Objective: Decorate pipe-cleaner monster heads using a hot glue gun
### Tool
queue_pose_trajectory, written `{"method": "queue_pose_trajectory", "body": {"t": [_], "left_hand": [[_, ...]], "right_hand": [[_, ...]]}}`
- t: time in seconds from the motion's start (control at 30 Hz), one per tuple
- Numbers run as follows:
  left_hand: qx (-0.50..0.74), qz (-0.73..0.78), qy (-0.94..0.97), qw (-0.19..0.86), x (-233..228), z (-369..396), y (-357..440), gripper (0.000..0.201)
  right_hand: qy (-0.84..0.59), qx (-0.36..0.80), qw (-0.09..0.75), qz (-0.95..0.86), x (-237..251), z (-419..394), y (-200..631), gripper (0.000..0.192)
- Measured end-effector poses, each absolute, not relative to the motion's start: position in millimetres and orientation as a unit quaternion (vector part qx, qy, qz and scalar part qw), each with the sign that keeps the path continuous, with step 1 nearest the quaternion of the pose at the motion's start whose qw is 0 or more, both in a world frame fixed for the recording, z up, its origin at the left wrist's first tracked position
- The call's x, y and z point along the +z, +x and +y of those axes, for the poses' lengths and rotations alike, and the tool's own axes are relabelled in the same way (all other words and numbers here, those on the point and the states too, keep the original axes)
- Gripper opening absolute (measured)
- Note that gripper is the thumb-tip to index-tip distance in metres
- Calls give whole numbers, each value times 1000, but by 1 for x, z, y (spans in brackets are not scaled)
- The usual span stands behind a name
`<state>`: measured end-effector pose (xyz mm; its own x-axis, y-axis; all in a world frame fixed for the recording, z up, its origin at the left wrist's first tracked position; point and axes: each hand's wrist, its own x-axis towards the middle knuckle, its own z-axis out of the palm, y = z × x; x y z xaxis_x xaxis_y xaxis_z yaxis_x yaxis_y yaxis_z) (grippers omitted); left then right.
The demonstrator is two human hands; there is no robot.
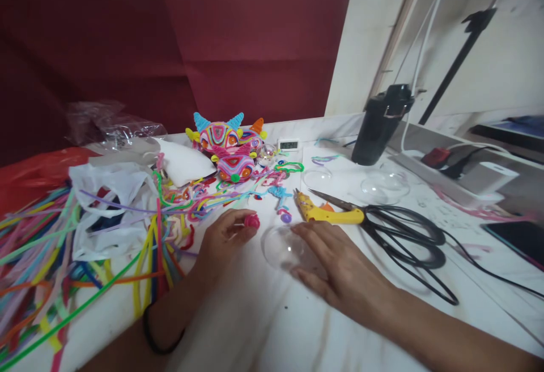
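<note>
My left hand (224, 242) pinches a small pink coil of pipe cleaner (252, 221) between thumb and fingertips. On the white table, a clear plastic half-ball (278, 247) lies under my right hand (335, 259), whose thumb and fingers reach around its right side. Just beyond sits a small blue and pink pipe-cleaner piece (280, 193) with a purple coil (285, 217) at its end. A yellow glue gun (334, 213) and black scissors (399, 225) lie past my right hand. Finished colourful pipe-cleaner animal heads (233, 162) stand at the back.
Loose pipe cleaners (38, 247) and a white plastic bag (113, 208) crowd the left. A black bottle (378, 128), a small digital display (289, 145) and more clear half-balls (385, 185) stand farther back. At right are a power strip (450, 176), a phone (518, 242) and the gun's cable.
</note>
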<state>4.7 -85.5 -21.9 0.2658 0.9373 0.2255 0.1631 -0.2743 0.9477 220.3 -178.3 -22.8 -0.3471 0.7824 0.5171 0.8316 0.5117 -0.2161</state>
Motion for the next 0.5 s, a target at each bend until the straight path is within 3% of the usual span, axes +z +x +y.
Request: {"method": "queue_pose_trajectory", "body": {"t": [0.27, 0.5], "left_hand": [[444, 371, 686, 442, -24, -90, 2, 26], [394, 365, 692, 482, -25, -97, 5, 27]], "right_hand": [[-538, 10, 185, -822, -16, -173, 194, 56], [-493, 60, 367, -787, -14, -174, 200, 32]]}}
